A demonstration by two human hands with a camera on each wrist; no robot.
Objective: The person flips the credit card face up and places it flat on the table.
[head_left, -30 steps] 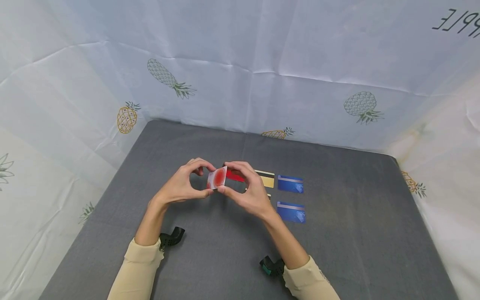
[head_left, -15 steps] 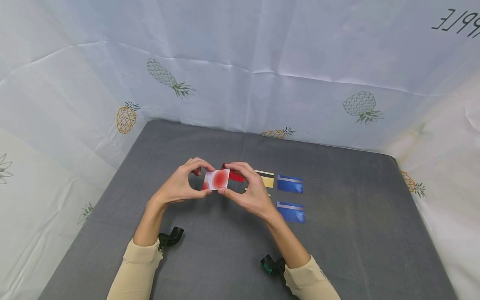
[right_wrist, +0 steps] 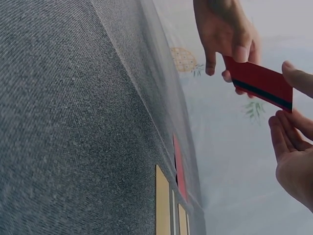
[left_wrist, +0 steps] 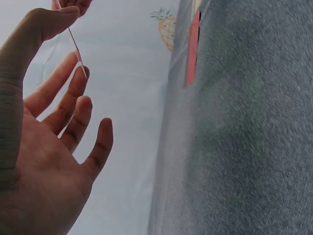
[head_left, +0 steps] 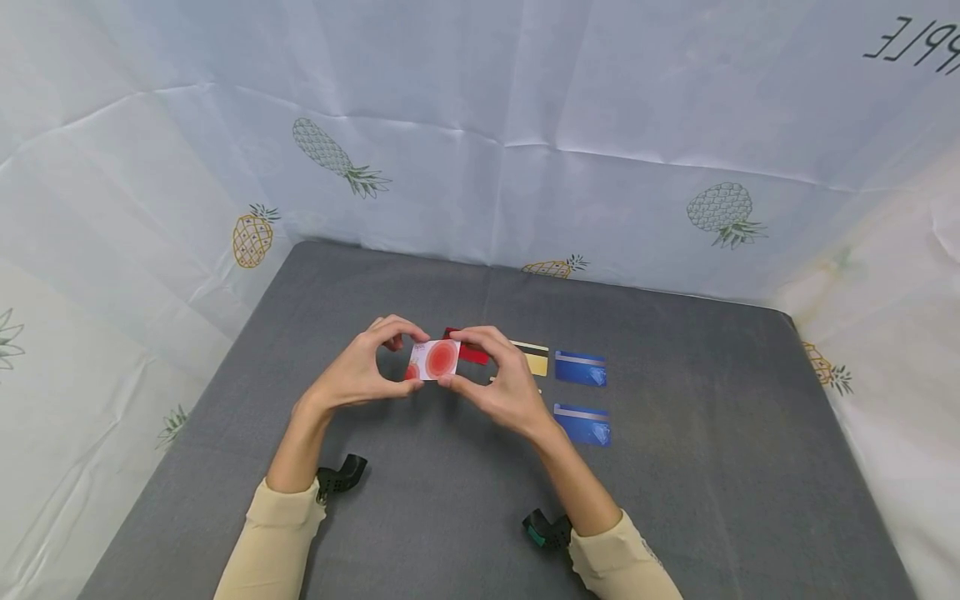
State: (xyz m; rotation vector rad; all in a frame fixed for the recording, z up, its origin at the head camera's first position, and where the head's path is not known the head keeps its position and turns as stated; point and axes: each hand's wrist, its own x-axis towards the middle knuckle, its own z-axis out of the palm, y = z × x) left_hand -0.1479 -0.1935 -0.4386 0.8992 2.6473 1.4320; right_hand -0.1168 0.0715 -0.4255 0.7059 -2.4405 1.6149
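Observation:
Both hands hold a bank-style card (head_left: 440, 360) above the table, its face pale pink with red circles. The left hand (head_left: 360, 367) pinches its left end between thumb and fingers. At the other end, the right hand (head_left: 501, 379) has it pinched the same way. In the right wrist view the card's back (right_wrist: 261, 81) is red with a dark stripe. From the left wrist, only its thin edge (left_wrist: 76, 44) shows. Beyond the right hand lies a red card (head_left: 472, 352), partly covered by the fingers.
A gold card (head_left: 536, 360) with a dark stripe lies right of the red one, beside a blue card (head_left: 581, 368). A second blue card (head_left: 582, 425) lies nearer. Another pale-edged card is mostly hidden behind the right hand. The grey table (head_left: 705, 467) meets a pineapple-print curtain (head_left: 450, 192).
The held card has turned from a slanted angle to face the head camera more squarely, showing more of its printed side. Both hands have stayed nearly in place.

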